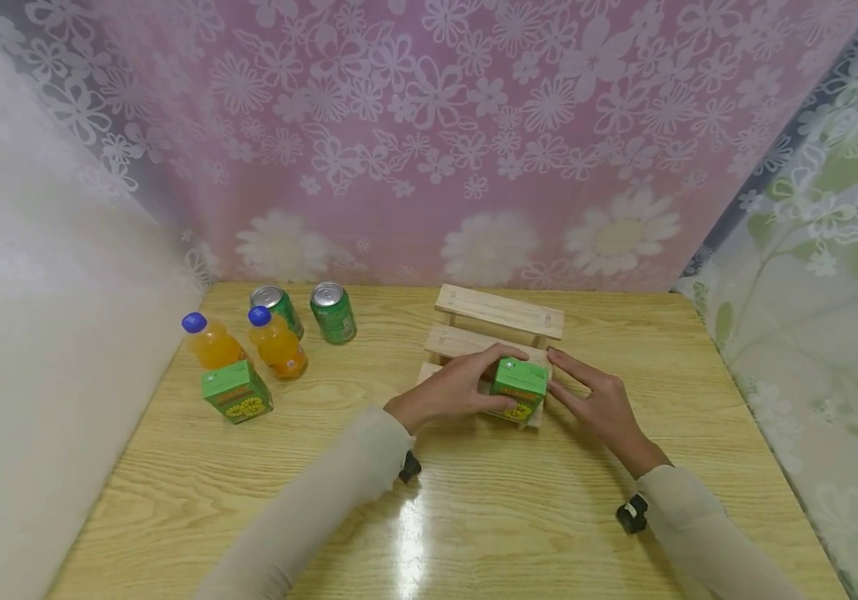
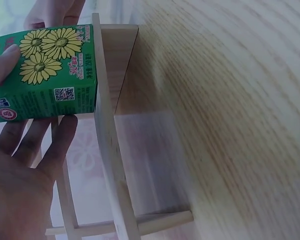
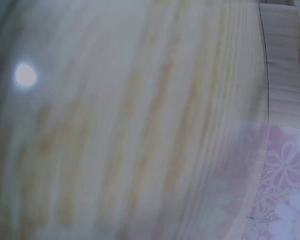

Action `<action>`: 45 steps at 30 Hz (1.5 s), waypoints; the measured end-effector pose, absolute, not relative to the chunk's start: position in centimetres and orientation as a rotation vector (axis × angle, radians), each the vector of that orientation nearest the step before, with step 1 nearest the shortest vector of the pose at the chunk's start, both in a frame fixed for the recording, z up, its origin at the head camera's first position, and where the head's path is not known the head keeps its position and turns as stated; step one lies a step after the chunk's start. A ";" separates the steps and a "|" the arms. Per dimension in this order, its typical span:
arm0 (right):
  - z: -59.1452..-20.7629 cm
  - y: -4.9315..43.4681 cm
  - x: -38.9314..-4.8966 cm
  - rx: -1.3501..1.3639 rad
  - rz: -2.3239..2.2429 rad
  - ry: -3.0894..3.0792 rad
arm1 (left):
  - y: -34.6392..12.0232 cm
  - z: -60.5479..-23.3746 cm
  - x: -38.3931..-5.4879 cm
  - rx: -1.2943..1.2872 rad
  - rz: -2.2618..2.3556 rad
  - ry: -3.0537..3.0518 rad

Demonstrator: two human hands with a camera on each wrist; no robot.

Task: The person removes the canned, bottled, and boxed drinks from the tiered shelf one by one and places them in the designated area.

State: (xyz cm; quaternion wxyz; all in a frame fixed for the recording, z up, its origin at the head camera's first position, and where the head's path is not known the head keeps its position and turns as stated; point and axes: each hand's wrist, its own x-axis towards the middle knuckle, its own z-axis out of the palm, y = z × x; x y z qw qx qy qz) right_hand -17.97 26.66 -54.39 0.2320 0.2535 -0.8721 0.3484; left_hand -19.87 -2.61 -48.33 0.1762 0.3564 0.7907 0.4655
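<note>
My left hand [image 1: 454,387] grips a green drink carton [image 1: 521,380] printed with yellow flowers, thumb on the near side and fingers round the far side. The carton stands at the right end of the lowest step of a three-step wooden rack [image 1: 499,310]. In the left wrist view, the carton's base [image 2: 93,75] meets the edge of the wooden step [image 2: 107,125]. My right hand [image 1: 604,408] is at the right of the carton, fingertips extended to the rack's right end. Whether its thumb touches the carton is hard to tell. The right wrist view catches only a sliver of fingers.
At the left of the wooden table [image 1: 323,500] stand another green carton [image 1: 237,392], two orange drink bottles [image 1: 278,343] with blue caps, and two green cans [image 1: 334,315]. A pink flowered cloth [image 1: 398,167] hangs behind; pale cloths border both sides.
</note>
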 end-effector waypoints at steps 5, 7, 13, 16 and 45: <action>-54.4 26.7 -18.0 0.704 0.968 -2.405 | -2.6 -48.4 -19.7 1.023 1.310 2.268; -54.4 26.7 -18.0 0.700 0.973 -2.412 | -2.6 -48.4 -19.7 1.037 1.307 2.289; -54.3 26.6 -17.9 0.687 0.971 -2.426 | -2.8 -48.4 -19.3 1.077 1.294 2.349; -54.3 26.5 -18.0 0.693 0.966 -2.413 | -3.1 -48.3 -19.1 1.091 1.293 2.371; -54.1 26.3 -17.8 0.736 0.935 -2.350 | -13.3 -47.2 -19.1 0.753 1.435 2.686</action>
